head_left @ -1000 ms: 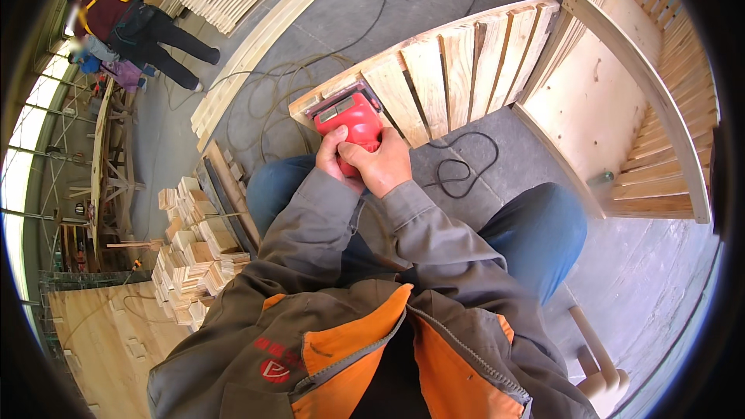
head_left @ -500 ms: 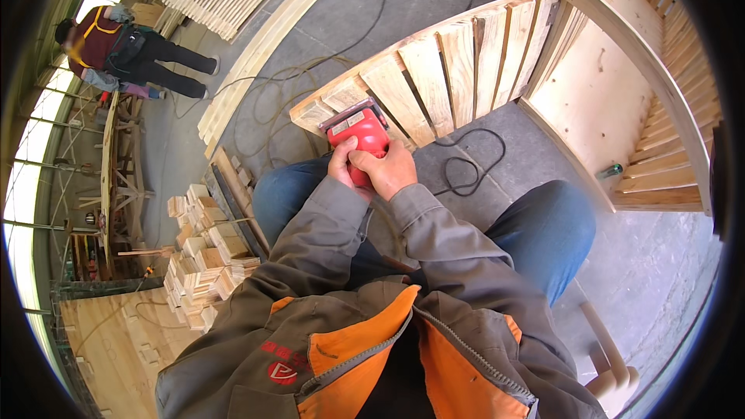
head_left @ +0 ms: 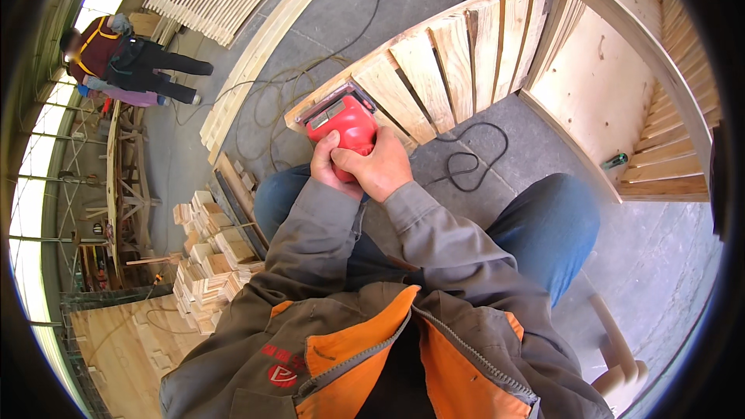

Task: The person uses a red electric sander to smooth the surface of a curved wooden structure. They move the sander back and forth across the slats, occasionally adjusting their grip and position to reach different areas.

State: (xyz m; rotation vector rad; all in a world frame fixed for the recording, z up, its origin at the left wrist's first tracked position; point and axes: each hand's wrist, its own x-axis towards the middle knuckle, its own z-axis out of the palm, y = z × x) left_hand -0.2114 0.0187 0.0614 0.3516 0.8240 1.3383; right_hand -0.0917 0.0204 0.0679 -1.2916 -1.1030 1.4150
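Observation:
A red electric sander rests on the left end slats of a slatted wooden panel. My left hand wraps the sander's near end from the left, thumb on top of the housing. From the other side my right hand closes round the same end, its thumb beside the left one. Most of the fingers are hidden beneath the tool. The sander's dark base plate lies across the slats near the panel's left edge.
A curved wooden frame with slatted sides stands at the right, a green-handled tool inside it. Black cord loops over the floor. Stacked wood blocks lie at the left, long boards farther off. Another person stands far left.
Both hands have shifted the sander slightly left and away from me along the panel's left end. In the background the other person's legs and arms have changed position.

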